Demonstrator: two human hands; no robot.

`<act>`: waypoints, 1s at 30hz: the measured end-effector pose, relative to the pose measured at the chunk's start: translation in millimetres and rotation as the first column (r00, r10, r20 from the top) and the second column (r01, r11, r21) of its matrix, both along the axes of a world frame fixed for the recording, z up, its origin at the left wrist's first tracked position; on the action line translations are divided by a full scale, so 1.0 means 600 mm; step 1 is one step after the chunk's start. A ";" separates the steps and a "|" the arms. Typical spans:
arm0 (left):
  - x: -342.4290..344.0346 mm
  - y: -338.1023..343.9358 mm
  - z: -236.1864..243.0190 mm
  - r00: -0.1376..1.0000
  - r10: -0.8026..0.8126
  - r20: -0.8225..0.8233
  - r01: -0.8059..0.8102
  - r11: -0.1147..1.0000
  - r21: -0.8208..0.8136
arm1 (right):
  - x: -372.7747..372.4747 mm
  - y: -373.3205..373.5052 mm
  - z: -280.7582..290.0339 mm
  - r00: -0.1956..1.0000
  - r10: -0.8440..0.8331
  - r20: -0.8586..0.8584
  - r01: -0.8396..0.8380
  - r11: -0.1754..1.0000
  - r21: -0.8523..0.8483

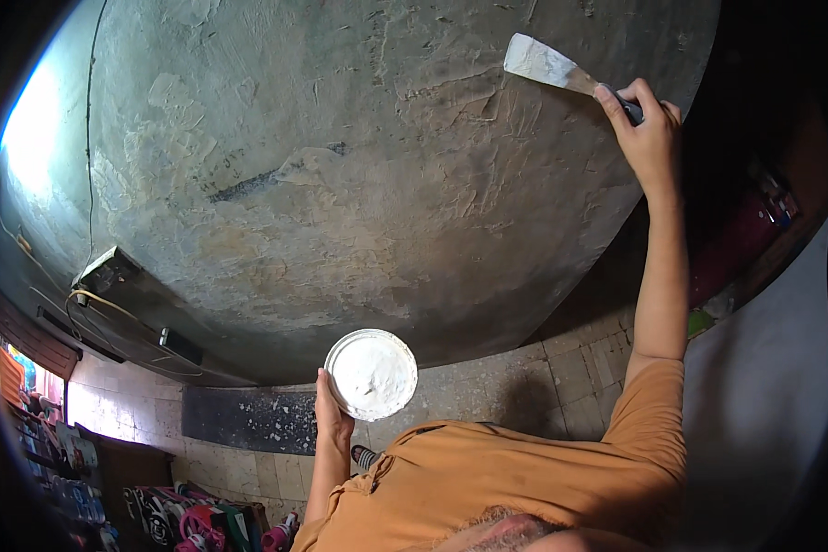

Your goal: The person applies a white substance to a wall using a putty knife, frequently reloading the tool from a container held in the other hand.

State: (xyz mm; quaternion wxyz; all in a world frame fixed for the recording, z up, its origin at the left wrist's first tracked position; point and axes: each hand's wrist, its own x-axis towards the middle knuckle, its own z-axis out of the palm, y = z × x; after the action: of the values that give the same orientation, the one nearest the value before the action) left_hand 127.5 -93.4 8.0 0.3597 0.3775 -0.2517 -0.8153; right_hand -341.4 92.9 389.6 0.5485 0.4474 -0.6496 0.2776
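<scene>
My right hand [644,129] is raised at the upper right, fingers closed round the dark handle of a putty knife [537,63]. Its wide blade is coated with white paste and is over the rough grey plastered wall [377,156]; whether it touches, I cannot tell. Low in the middle, a round tub of white paste [371,373] rests in my left hand [334,409], gripped at its left side. The wall has patchy, uneven skim marks and a dark streak left of centre.
At lower left are wall boxes [179,345] with hanging cables, a dark speckled slab [248,414] on the tiled floor [570,414], a doorway [28,368], and piled household items with pink pieces [198,524]. A dark red object [736,248] stands at right beyond the wall's edge.
</scene>
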 end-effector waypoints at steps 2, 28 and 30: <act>0.001 -0.002 0.004 1.000 0.003 0.019 -0.003 1.000 -0.004 | 0.023 -0.018 -0.011 0.998 0.068 0.015 -0.068 0.998 0.000; -0.034 0.027 0.063 0.996 -0.002 0.087 0.004 1.000 -0.028 | 0.110 -0.128 -0.155 0.970 0.214 0.114 -0.201 0.973 -0.112; -0.036 0.030 0.072 0.996 -0.003 0.093 0.006 0.999 -0.032 | 0.090 -0.118 -0.158 0.966 0.210 0.150 -0.190 0.972 -0.137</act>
State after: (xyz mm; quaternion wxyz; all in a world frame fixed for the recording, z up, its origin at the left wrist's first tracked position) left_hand 105.8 -75.1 51.2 0.3516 0.4087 -0.2821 -0.7936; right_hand -287.2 22.2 295.0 0.4886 0.4522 -0.6259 0.4062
